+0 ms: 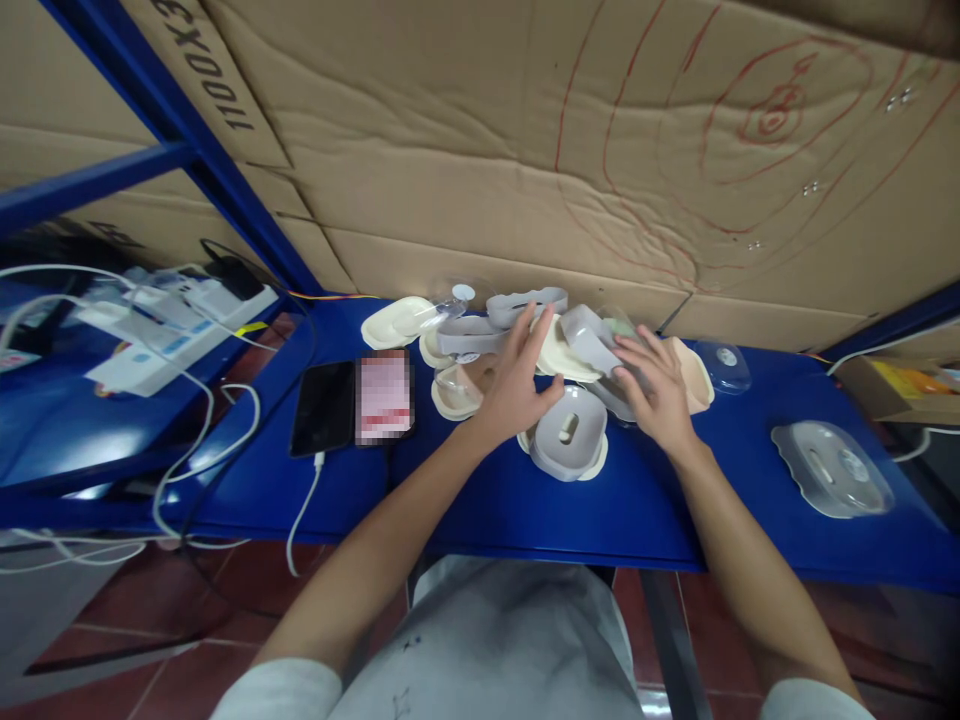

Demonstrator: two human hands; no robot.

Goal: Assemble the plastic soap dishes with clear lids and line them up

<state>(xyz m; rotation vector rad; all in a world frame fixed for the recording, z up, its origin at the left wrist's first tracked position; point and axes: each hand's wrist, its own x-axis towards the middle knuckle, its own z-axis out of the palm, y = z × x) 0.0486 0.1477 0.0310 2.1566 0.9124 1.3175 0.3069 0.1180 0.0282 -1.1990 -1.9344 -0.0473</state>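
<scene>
Soap dish parts in grey, cream and peach lie in a loose pile on the blue table. My left hand (517, 390) is over the middle of the pile, fingers spread and nothing visible in them. Below it rests a grey soap dish tray (571, 432) with a slot, on top of a cream piece. My right hand (655, 388) has its fingers and thumb at the end of a tilted grey soap dish part (590, 338). Beside that part is a cream base (556, 352). A peach piece (691, 375) sits right of my right hand.
A covered grey soap dish (832, 468) stands at the right. Behind the right hand is a clear lid (724, 367). Two phones lie left, a black one (322, 408) with a white cable (304, 515). Power strips (180, 330) are farther left. Cardboard (450, 130) walls the back.
</scene>
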